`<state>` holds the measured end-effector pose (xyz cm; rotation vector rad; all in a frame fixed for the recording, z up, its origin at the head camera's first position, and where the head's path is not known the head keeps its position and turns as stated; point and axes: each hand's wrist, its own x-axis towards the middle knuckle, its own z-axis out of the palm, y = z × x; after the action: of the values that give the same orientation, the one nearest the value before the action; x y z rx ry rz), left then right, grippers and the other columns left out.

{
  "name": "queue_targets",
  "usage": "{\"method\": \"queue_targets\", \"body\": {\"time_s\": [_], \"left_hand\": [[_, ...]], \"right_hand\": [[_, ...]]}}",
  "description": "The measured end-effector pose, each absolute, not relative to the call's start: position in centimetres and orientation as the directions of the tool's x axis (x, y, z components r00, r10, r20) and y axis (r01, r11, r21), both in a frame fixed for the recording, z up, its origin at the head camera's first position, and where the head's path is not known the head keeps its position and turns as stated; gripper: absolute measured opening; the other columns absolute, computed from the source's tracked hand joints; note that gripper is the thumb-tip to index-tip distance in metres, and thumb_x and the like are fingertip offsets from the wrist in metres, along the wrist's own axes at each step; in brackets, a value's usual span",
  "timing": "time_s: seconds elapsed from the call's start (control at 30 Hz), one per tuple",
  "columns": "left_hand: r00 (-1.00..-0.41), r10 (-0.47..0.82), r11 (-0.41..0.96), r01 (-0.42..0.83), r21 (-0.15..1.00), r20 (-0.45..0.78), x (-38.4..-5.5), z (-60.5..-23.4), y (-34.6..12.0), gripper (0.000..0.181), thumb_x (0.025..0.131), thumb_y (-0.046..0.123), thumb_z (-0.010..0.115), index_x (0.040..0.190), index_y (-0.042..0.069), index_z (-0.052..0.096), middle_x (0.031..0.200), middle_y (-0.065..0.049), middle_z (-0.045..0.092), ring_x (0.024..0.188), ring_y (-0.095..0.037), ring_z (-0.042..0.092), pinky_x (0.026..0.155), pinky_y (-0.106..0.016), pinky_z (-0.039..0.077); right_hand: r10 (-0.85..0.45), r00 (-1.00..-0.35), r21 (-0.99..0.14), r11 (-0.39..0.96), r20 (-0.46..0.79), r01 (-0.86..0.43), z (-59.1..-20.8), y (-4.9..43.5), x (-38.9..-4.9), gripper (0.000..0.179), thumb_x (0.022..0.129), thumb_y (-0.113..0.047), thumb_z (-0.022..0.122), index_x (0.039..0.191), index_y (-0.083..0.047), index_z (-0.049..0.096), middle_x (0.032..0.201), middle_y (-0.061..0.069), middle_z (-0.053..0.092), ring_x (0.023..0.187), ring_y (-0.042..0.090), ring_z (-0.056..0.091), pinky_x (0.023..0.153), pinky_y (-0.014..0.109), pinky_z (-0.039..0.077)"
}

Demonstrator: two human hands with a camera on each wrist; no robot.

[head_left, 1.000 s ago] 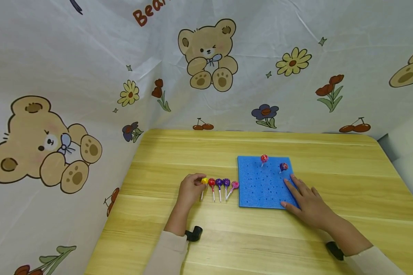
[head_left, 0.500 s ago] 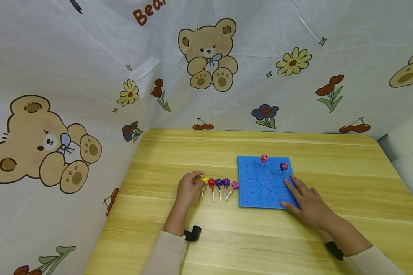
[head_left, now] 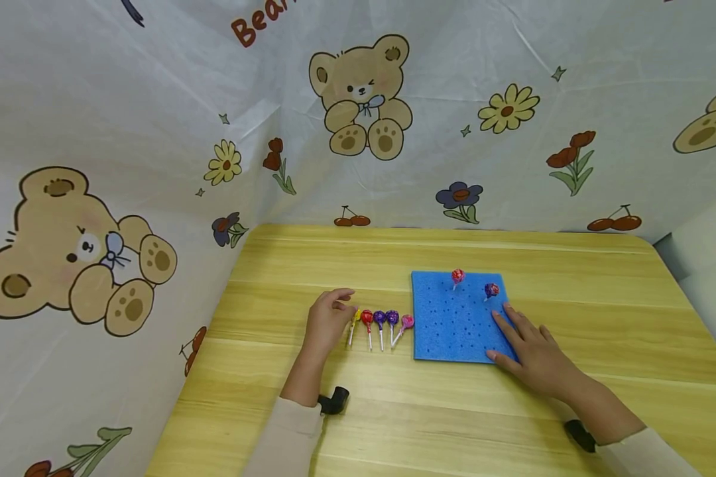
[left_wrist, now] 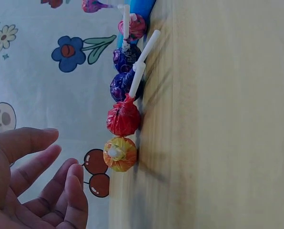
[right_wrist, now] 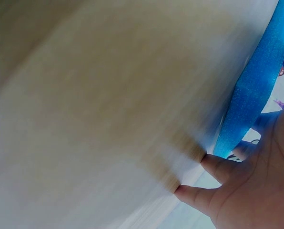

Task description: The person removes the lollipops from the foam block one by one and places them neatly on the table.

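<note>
My left hand point(head_left: 327, 321) is beside the yellow lollipop point(left_wrist: 120, 154) at the left end of a row; in the left wrist view its fingers are spread and apart from the candy. After the yellow one come a red lollipop point(left_wrist: 123, 119), two purple lollipops point(head_left: 379, 318) and a pink lollipop point(head_left: 407, 321), all with sticks toward me. The pink one lies at the edge of a blue foam board point(head_left: 447, 331) dotted with small holes. My right hand point(head_left: 534, 354) rests on the board's right edge, fingers straight; in the right wrist view two fingertips reach down to the table.
Two lollipops stand in the board's far part, a red one point(head_left: 458, 275) and a purple-red one point(head_left: 492, 289). Wooden tabletop point(head_left: 429, 411) surrounds everything. A white cloth point(head_left: 429, 86) printed with bears and flowers hangs behind and to the left.
My left fingers have come off the yellow lollipop and opened, the hand shifting slightly up and left. The right hand, the board and the other lollipops have stayed put.
</note>
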<state>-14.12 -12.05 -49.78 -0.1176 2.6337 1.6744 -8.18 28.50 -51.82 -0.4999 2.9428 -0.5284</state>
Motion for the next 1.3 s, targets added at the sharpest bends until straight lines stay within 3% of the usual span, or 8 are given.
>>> {"method": "queue_targets", "body": {"time_s": [0.77, 1.3], "left_hand": [[-0.999, 0.029, 0.369, 0.032, 0.929, 0.023, -15.0, -48.2, -8.3, 0.032, 0.092, 0.016, 0.073, 0.124, 0.012, 0.07, 0.118, -0.002, 0.068, 0.106, -0.019, 0.065, 0.087, -0.036, 0.055], [-0.993, 0.11, 0.373, 0.076, 0.925, 0.038, -15.4, -47.4, -5.2, 0.033, 0.096, 0.023, 0.071, 0.128, 0.021, 0.069, 0.126, 0.004, 0.066, 0.11, -0.015, 0.064, 0.086, -0.028, 0.055]], "right_hand": [[-0.334, -0.941, -0.351, 0.889, -0.052, -0.296, -51.9, 28.6, -8.2, 0.085, 0.096, -0.053, 0.061, 0.161, -0.01, 0.026, 0.166, 0.023, 0.018, 0.147, 0.054, 0.025, 0.107, 0.081, 0.022], [-0.34, -0.94, -0.341, 0.886, -0.02, -0.313, -52.1, 28.6, -8.2, 0.085, 0.096, -0.051, 0.063, 0.161, -0.012, 0.026, 0.166, 0.023, 0.02, 0.146, 0.054, 0.027, 0.105, 0.082, 0.024]]}}
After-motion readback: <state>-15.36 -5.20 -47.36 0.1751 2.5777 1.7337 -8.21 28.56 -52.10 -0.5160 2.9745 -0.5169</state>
